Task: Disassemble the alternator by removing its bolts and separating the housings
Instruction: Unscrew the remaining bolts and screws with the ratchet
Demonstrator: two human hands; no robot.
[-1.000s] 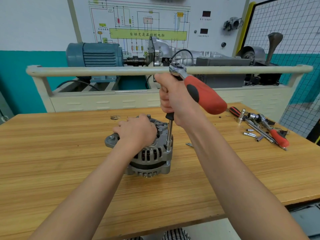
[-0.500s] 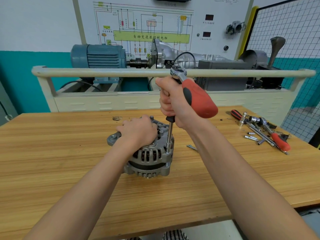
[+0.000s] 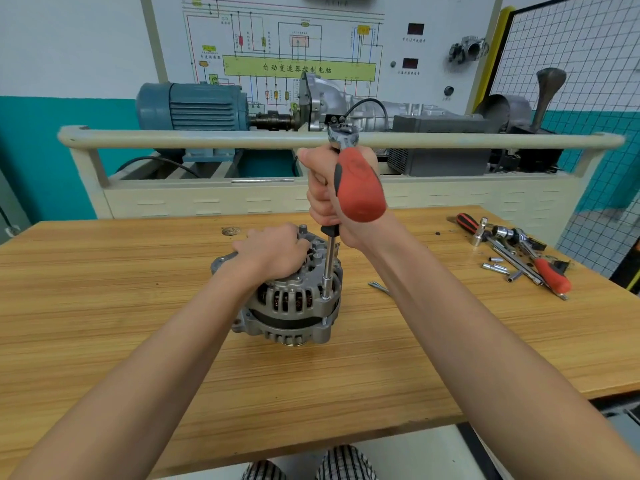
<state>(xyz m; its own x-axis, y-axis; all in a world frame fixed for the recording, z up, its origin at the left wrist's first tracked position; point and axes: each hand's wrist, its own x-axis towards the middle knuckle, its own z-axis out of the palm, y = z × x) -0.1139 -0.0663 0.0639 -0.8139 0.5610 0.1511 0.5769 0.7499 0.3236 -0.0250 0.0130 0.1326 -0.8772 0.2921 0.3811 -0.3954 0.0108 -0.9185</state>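
The alternator (image 3: 291,299) stands near the middle of the frame on the wooden counter (image 3: 104,306), its slotted housing facing the camera with copper windings visible through the slots. The left hand (image 3: 273,252) lies over the top of the alternator, fingers curled down onto the upper housing, gripping it. A mounting ear of the housing sticks out just left of that hand.

The right hand (image 3: 329,199) is above and slightly right of the alternator, its fingers wrapped round a tool. A red-handled ratchet (image 3: 358,188) points toward the camera from this hand, with its metal head at the top, in front of the cream rail (image 3: 207,138) behind the counter. Below the hand a slim steel extension shaft (image 3: 329,261) runs straight down, and its socket end sits on the right rim of the upper housing, where a bolt would be; the bolt itself is hidden under the socket.

At the right edge of the counter lies a loose group of tools (image 3: 516,252): a second red-handled ratchet, a screwdriver with a red and black grip, and several small sockets. A thin metal piece (image 3: 379,287) lies on the counter just right of the alternator. In the upper part of the frame are a blue electric motor (image 3: 194,105) and a wiring diagram board (image 3: 298,46).
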